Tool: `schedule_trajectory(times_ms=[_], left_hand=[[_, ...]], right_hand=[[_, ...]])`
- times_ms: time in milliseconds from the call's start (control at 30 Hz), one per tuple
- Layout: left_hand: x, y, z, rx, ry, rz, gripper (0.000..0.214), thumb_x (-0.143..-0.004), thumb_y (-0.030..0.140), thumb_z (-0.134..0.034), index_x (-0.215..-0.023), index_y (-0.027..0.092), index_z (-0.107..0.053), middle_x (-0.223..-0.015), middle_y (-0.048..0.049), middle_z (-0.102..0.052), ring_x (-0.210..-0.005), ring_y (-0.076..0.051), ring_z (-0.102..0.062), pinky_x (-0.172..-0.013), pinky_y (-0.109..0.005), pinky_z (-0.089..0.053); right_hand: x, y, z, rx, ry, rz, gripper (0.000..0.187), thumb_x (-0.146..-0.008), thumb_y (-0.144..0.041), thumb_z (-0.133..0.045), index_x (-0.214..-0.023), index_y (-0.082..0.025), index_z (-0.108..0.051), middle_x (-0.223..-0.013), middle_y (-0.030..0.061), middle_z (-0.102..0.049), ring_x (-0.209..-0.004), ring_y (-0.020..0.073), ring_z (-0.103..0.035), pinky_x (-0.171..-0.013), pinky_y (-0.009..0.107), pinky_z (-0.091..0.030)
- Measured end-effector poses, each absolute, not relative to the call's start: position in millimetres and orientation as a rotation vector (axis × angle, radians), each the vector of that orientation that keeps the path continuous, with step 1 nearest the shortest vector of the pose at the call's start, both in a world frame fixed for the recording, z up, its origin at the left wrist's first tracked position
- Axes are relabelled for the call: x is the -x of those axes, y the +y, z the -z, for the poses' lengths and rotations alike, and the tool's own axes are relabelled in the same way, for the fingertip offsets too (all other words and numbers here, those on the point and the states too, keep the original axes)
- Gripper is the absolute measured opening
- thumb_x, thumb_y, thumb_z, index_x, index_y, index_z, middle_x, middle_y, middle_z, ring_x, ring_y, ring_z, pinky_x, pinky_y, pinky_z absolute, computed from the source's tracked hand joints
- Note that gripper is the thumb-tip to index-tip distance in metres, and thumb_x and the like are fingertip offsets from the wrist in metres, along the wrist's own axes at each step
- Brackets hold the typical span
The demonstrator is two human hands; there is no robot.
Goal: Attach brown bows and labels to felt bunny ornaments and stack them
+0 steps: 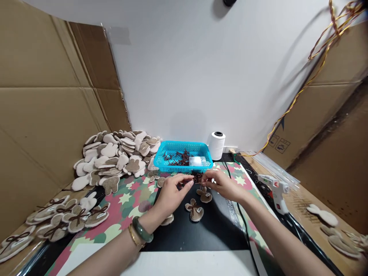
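My left hand (175, 191), with a green bangle and a gold bracelet at the wrist, hovers over the black mat (178, 239). Its thumb and fingertips point right, with a gap between them. Facing it, my right hand (220, 184) has its fingertips pinched together; whatever is between them is too small to make out. Dark brown bows (197, 177) lie just behind the fingertips. Below my hands are two brown felt rabbit-shaped pieces, the nearer one (194, 211) with a brown bow and small white tag, the other (204, 195) by my right hand. My left wrist partly covers another piece (167, 220).
A blue basket (159, 163) holds brown bows and a clear box. Beside it stands a white thread cone (217, 146). Felt pieces (115, 161) are heaped left, with bow-tied ones (77, 217) nearer. A white glue gun (276, 191) and a black cord (244, 230) are at right.
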State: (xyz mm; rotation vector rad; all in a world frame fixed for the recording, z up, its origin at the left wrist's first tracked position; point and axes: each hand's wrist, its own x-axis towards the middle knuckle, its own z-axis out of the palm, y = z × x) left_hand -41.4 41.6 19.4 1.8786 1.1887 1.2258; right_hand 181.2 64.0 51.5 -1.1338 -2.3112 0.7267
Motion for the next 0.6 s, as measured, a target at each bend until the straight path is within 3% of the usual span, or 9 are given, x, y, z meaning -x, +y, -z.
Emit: schedule_trajectory(times_ms=[233,400,600], left_hand=[[21.4,41.7,-22.3,-1.438,0.977,-0.970,0.022,-0.070,0.035,-0.085,-0.083,0.017,-0.081,-0.079,-0.0062,-0.080,-0.074,-0.021,-0.072,-0.068,-0.031,-0.056],[12.6,31.3,-14.5,-1.247,1.016,-1.117,0.026,-0.067,0.036,-0.088,-0.083,0.017,-0.081,-0.080,-0.0063,-0.080,-0.075,-0.019,-0.072,-0.067,-0.028,-0.056],[6.9,33.1,-5.3,-1.210,1.064,-1.150,0.027,-0.065,0.034,-0.088,-0.084,0.016,-0.082,-0.080,-0.0070,-0.080,-0.071,-0.020,-0.072,-0.064,-0.028,-0.056]], right_hand=[[-185.3,29.3,-67.1,1.064,-2.374,-0.545,0.014,-0.098,-0.017,-0.060,-0.087,-0.020,-0.069,-0.086,0.0012,-0.069,-0.083,0.0165,-0.061,-0.076,0.027,-0.044],[-185.4,13.6,-35.3,1.170,-1.821,-0.604,0.012,-0.095,-0.027,-0.063,-0.085,-0.019,-0.062,-0.076,0.0008,-0.067,-0.067,0.0149,-0.059,-0.063,0.025,-0.046],[-179.2,8.7,-3.4,1.079,-1.723,-0.542,0.011,-0.089,-0.022,-0.065,-0.078,-0.020,-0.067,-0.072,0.0023,-0.071,-0.063,0.0159,-0.063,-0.062,0.026,-0.048]])
